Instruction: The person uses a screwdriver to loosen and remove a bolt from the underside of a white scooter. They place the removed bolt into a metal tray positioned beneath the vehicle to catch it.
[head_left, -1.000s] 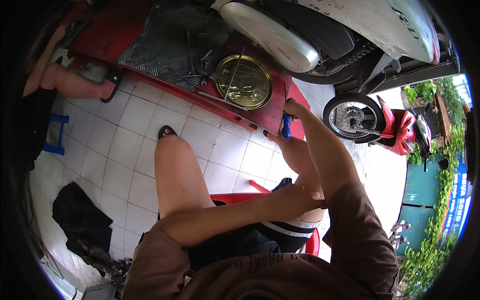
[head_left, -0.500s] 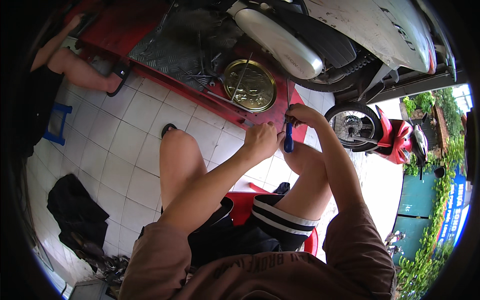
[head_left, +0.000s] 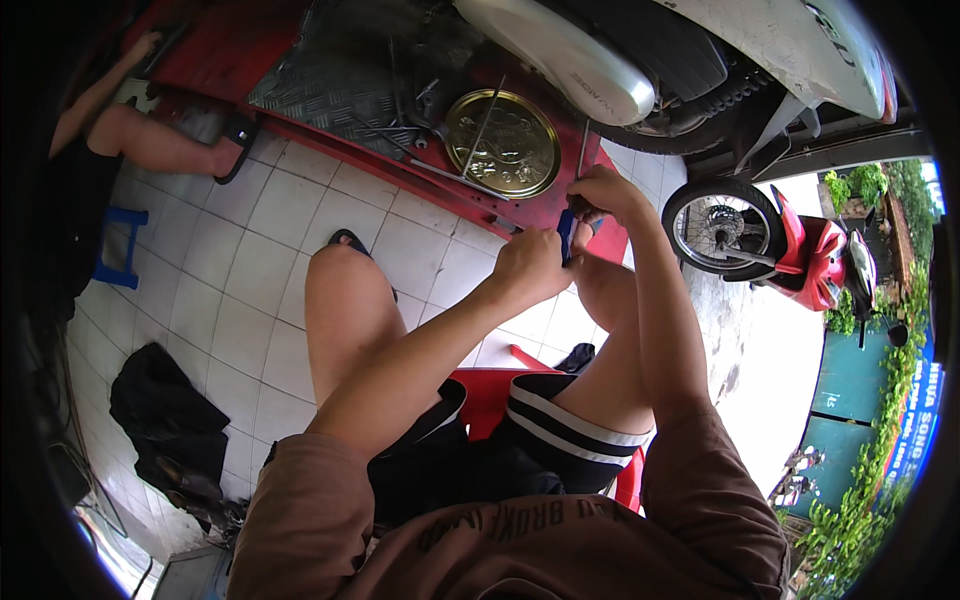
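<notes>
A screwdriver with a blue handle (head_left: 566,234) stands between my hands, its thin metal shaft pointing away from me. My left hand (head_left: 532,262) is closed round the lower part of the handle. Higher up, my right hand (head_left: 606,194) has its fingers bent round the tool where handle and shaft meet. Both hands are above my right knee, just short of a red metal platform. On the platform lies a round gold-coloured tray (head_left: 530,160) with a metal rod across it and another along its near edge.
A motorcycle with a silver exhaust cover (head_left: 600,80) stands on the platform. Several wrenches (head_left: 405,132) lie left of the tray. A red motorbike (head_left: 805,245) is parked at right. At far left sits another person near a blue stool (head_left: 120,250); dark cloth (head_left: 165,415) lies on the tiles.
My left hand has moved onto the blue handle, which hung free beside it before. The right hand has shifted slightly away from me, with the screwdriver. The whole view has turned a little.
</notes>
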